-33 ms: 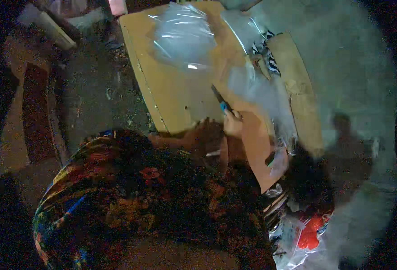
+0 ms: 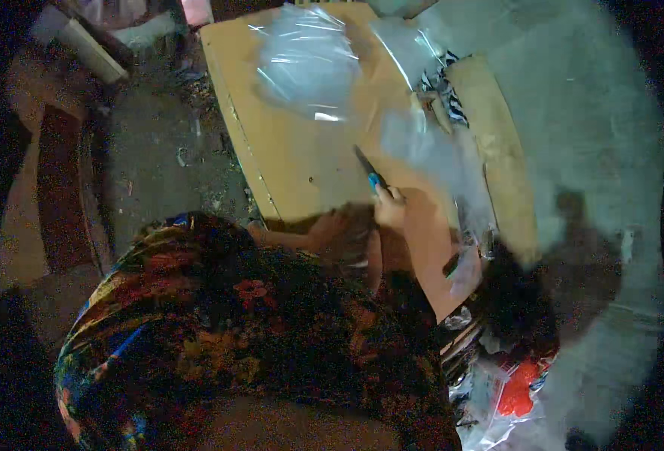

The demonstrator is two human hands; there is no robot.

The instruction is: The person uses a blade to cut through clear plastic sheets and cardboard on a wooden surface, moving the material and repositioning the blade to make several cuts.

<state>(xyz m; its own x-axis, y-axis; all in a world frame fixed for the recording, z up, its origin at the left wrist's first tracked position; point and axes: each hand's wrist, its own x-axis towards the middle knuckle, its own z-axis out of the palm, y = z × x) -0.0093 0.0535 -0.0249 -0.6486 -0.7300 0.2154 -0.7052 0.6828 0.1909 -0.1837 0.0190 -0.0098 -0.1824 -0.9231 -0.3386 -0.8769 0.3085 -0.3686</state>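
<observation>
A cardboard sheet (image 2: 287, 158) lies below me, with a pile of shiny clear plastic pieces (image 2: 306, 60) at its far end. My right hand (image 2: 388, 201) is closed round the blue handle of a knife (image 2: 369, 169); the dark blade points forward over the cardboard. My left hand (image 2: 339, 222) is low to the left of it, in shadow near the cardboard's near part; its fingers are too dark and blurred to read. Hazy clear plastic sheeting (image 2: 415, 143) lies to the right of the knife. My floral clothing hides the cardboard's lower left.
A narrower cardboard strip (image 2: 497, 135) lies along the right, beside zebra-patterned material (image 2: 452, 101). A red object in clear plastic (image 2: 520, 387) is at lower right. Brown boards (image 2: 54, 188) stand at left, a pale plank (image 2: 91, 49) at upper left, with grey floor (image 2: 588, 113) around.
The knife tip has dropped very slightly toward me. The fingers of my left hand have shifted a little lower and are harder to make out.
</observation>
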